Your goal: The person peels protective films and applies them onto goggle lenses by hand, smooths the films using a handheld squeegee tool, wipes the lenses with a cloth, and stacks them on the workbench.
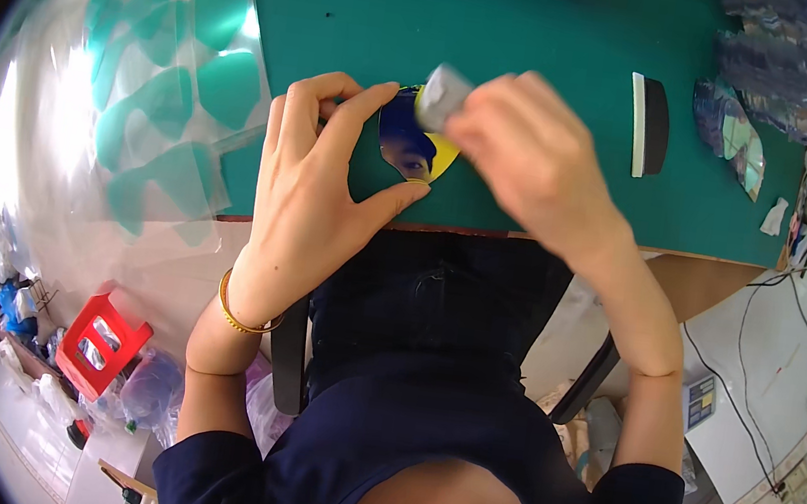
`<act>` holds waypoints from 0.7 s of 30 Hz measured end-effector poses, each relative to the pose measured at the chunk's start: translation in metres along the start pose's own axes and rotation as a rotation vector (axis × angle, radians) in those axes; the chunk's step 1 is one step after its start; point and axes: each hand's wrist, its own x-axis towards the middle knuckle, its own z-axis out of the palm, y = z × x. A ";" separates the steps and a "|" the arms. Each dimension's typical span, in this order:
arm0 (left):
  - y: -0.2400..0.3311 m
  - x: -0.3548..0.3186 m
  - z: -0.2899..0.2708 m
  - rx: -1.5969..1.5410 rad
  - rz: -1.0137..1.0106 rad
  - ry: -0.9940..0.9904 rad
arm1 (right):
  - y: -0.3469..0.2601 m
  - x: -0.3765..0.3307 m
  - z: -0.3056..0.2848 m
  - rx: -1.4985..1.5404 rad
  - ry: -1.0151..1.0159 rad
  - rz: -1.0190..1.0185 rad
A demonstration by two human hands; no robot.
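Shirt [414, 415] nearest, lens [401, 134] pts approx. twd it lengthwise.

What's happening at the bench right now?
The person's left hand holds a shiny, mirror-like lens by its edges over the green tabletop. The right hand, blurred, holds a whitish wad at the lens's upper right part; whether they touch is hard to tell. A black-and-white tool lies to the right, clear plastic sheets to the left.
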 end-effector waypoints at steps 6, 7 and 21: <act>0.001 0.001 -0.003 0.010 -0.030 -0.005 | -0.001 0.018 0.010 0.023 -0.049 -0.081; 0.002 0.002 -0.002 0.000 -0.075 -0.014 | 0.010 0.021 0.010 -0.015 0.071 -0.055; 0.007 0.002 0.003 0.053 -0.052 0.004 | 0.019 -0.033 -0.027 -0.098 0.127 0.185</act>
